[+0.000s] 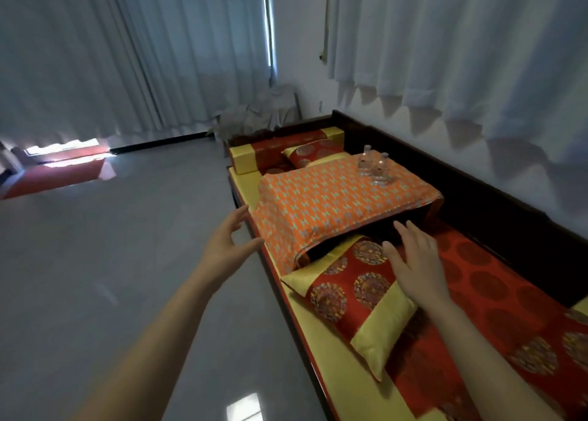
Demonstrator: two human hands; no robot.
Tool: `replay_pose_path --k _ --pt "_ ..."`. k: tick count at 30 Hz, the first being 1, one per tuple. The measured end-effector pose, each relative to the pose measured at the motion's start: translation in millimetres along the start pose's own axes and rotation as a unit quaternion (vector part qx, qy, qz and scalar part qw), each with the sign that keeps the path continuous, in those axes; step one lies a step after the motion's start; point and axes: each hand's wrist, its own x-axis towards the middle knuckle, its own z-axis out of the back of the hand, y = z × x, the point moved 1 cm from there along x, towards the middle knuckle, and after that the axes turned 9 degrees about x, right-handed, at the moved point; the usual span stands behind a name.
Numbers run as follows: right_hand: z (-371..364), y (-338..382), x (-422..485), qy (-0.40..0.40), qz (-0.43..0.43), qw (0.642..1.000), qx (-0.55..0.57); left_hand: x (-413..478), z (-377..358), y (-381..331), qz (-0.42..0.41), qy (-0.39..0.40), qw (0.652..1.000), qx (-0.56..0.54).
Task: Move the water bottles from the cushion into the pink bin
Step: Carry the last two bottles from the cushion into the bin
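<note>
Two clear water bottles [374, 165] stand upright side by side at the far right corner of an orange patterned cushion [334, 201] on a low bench. My left hand [227, 241] hovers with fingers spread over the floor, just left of the cushion's near left corner. Above a red and yellow pillow [356, 290], just in front of the cushion's near edge, my right hand [413, 261] is spread open. Neither hand holds anything. Both are well short of the bottles. No pink bin is in view.
The low bench [286, 280] has a dark wooden back rail [509, 217] along the white wall. More red and yellow pillows [286, 153] lie at its far end. Grey tiled floor [111, 261] stretches to the left, with curtains [127, 54] behind it.
</note>
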Motion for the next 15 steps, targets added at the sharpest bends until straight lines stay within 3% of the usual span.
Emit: replay_pose_path --k 15 --pt "-158 35 246 0.028 -0.043 0.998 -0.022 273 25 122 0.038 0.05 0.998 0.002"
